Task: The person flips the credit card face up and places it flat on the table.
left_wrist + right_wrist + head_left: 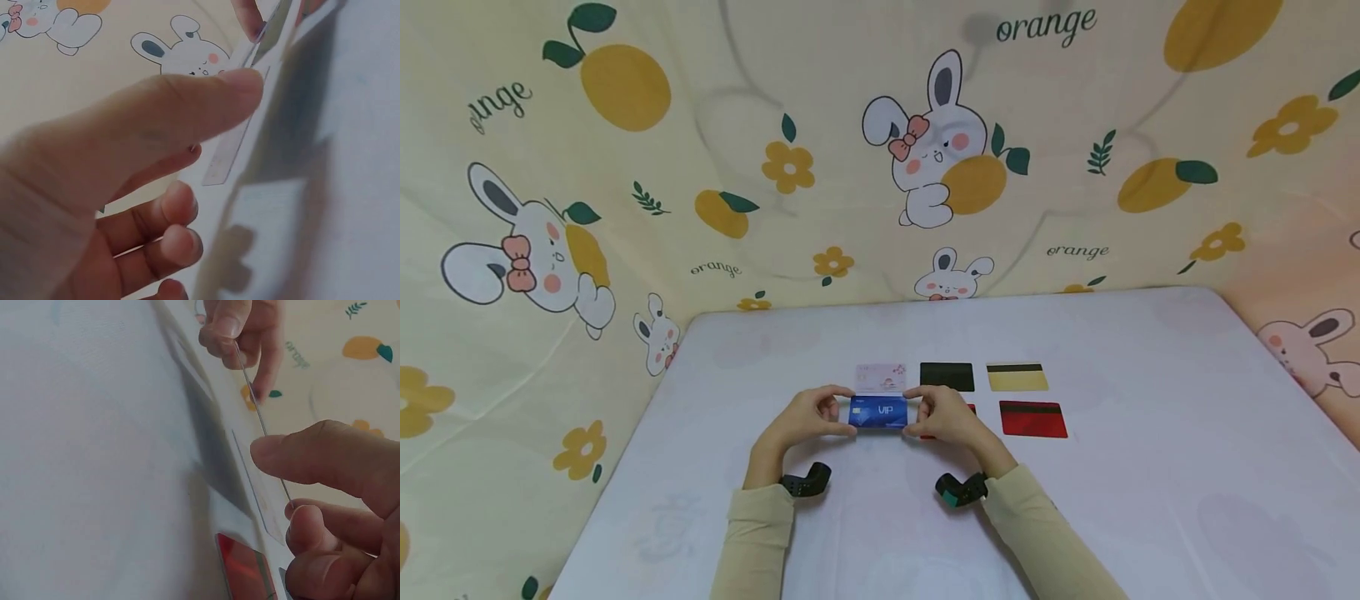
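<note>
A blue card marked VIP is held between both hands, its printed face up to the head camera. My left hand pinches the card's left end between thumb and fingers. At the opposite end, my right hand grips it the same way. The right wrist view shows the card edge-on as a thin line, raised over its shadow on the table. Just behind it lies a pale pink card. One red card is mostly covered by my right hand in the head view.
To the right of the pink card are a black card and a gold card with a dark stripe. Another red card lies in front of the gold one. A white cloth covers the table; a rabbit-and-orange printed curtain rises behind.
</note>
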Motion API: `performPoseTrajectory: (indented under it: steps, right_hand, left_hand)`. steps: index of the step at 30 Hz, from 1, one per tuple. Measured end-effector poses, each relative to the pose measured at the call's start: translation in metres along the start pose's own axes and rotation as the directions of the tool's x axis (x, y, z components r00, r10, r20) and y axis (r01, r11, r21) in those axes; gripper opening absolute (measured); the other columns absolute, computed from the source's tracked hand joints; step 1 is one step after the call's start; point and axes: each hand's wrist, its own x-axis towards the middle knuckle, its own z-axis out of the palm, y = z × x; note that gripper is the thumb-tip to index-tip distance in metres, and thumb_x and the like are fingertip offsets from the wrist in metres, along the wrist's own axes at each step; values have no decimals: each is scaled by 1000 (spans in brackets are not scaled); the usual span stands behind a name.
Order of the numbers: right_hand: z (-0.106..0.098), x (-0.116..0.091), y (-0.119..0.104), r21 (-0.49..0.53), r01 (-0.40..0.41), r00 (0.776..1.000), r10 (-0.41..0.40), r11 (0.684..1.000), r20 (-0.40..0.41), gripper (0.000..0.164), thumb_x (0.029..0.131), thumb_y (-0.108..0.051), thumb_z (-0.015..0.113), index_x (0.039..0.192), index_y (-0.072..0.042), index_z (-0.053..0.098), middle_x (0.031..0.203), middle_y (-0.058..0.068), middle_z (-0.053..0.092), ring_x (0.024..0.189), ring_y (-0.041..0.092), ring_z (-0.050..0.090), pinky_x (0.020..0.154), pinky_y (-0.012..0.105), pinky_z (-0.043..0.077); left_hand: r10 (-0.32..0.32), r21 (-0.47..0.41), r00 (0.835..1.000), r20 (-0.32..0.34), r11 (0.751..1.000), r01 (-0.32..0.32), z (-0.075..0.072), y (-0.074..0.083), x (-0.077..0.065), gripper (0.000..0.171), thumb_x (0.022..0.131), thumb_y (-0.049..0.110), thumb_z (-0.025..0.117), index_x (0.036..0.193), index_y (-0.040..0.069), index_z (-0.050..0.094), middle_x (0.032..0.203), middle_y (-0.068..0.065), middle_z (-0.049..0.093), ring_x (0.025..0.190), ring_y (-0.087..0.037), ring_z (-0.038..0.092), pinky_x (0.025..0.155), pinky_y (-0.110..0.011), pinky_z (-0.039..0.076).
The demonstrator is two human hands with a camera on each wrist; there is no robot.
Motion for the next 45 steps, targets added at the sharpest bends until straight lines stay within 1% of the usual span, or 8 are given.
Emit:
performPoseTrajectory:
  steps: [4,8,17,23,27,34,41,45]
  right_hand:
    - [2,0,2,-25,-7,1000,8,1000,7,53,75,-9,78,124,2,61,60,-2,51,55,9,46,54,20,35]
    - [4,2,4,-39,-28,1000,27,999,-7,53,75,-11,79,124,0,62,60,-3,48,55,9,45,54,20,33]
    - [9,2,5,-55,-56,998,54,997,-31,52,74,-12,81,123,-2,63,58,-4,48,55,10,44,54,20,32]
    - [10,1,4,-103,-56,997,50,993,-53,51,74,-12,81,121,-2,65,59,-3,47,55,9,43,53,19,31]
    - [11,1,4,-126,-66,996,59,990,-65,51,73,-13,82,121,-4,65,60,-2,47,56,9,43,53,19,30]
    - [11,2,1,-140,-81,994,70,987,-78,51,72,-14,83,120,-5,66,60,-2,47,57,10,44,54,21,30]
    - [11,1,1,-128,-93,994,85,987,-67,52,73,-15,82,122,-6,65,60,-1,49,56,11,44,53,21,31]
    - [11,0,1,-127,-90,994,82,988,-67,52,73,-15,82,121,-6,65,60,0,50,56,11,45,54,20,31]
  left_hand:
    - [-29,16,1000,3,999,29,3,-2,2,57,73,21,84,125,9,62,75,0,53,66,-10,44,61,-19,37]
    - [-34,22,999,3,999,34,3,-1,3,57,73,19,83,125,8,61,74,0,52,65,-10,43,60,-20,36]
    - [-48,41,999,6,998,48,6,-1,3,57,73,18,82,125,5,61,73,-1,52,65,-11,43,59,-20,35]
    - [-88,51,996,-4,995,88,8,0,3,56,73,18,83,124,6,62,73,1,49,65,-11,43,60,-21,34]
    - [-103,54,995,-13,993,103,10,-1,5,55,72,16,83,122,6,63,73,0,49,66,-12,43,60,-22,34]
    - [-122,64,992,-32,990,124,12,1,6,55,70,14,84,120,8,64,74,0,50,66,-11,42,60,-22,33]
    - [-115,81,993,-32,990,118,12,0,6,55,70,15,84,120,7,64,73,0,49,65,-11,42,60,-22,32]
    - [-126,78,992,-32,989,128,13,-1,6,55,70,15,84,120,8,64,73,0,48,65,-11,42,60,-22,32]
